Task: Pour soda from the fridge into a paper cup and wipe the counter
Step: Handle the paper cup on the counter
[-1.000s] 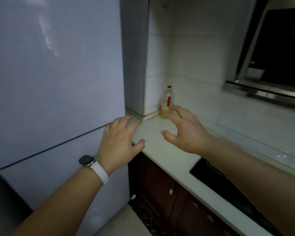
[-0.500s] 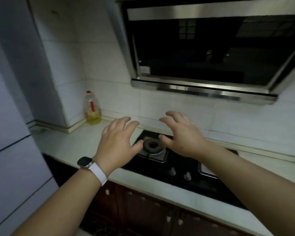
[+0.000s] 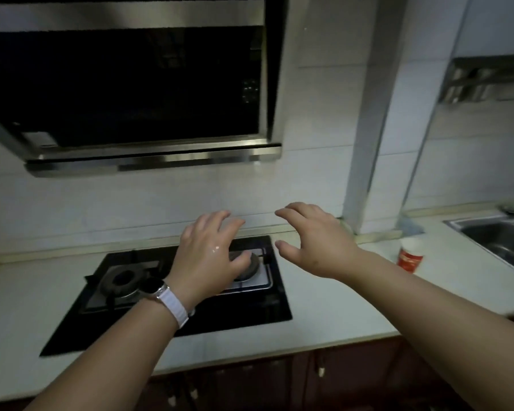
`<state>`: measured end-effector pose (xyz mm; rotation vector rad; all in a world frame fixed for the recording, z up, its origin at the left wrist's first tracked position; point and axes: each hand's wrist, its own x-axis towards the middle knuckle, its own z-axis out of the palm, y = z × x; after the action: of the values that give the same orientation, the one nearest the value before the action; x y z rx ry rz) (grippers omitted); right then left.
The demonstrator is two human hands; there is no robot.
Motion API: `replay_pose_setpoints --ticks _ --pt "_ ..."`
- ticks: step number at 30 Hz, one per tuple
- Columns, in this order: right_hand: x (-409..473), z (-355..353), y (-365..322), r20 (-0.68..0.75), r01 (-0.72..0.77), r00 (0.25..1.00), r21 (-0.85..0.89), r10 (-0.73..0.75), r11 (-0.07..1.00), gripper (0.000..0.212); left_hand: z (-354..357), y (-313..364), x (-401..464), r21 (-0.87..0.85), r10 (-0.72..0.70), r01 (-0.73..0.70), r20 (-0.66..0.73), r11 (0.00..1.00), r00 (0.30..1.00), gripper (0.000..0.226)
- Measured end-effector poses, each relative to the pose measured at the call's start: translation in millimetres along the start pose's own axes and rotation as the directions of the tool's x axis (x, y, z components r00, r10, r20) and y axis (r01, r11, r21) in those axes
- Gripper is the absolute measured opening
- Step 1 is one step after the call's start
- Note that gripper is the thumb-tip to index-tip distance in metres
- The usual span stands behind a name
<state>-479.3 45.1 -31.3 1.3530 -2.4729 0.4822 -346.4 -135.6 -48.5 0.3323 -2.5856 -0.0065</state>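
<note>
Single head-worn wide-angle view, set at the wearer's eye level, facing forward and down onto a kitchen counter (image 3: pixel 333 318) from close range. Both forearms entering from the bottom edge, left hand (image 3: pixel 208 259) and right hand (image 3: pixel 318 244) near frame centre above a black gas hob (image 3: pixel 267 304). Range hood (image 3: pixel 149 155) filling the upper left, tiled wall straight ahead, sink (image 3: pixel 499 241) cut by the right edge, a red-and-white paper cup (image 3: pixel 410 256) just left of it. Straight lines bowed toward the margins by the lens. No second view; no shared region.
</note>
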Motion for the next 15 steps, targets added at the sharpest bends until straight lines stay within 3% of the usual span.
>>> replay_pose_setpoints --ticks 7,15 --pt "-50.1 -25.1 102.5 -0.004 -0.216 0.976 -0.038 0.216 0.976 0.059 51.4 93.4 55.5 -0.139 0.182 -0.172 0.060 0.975 0.981 0.061" --pt "-96.7 -28.1 189.5 0.029 -0.428 0.900 -0.127 0.435 0.895 0.060 123.9 177.4 109.1 -0.260 0.378 -0.344 0.094 0.902 0.921 0.062"
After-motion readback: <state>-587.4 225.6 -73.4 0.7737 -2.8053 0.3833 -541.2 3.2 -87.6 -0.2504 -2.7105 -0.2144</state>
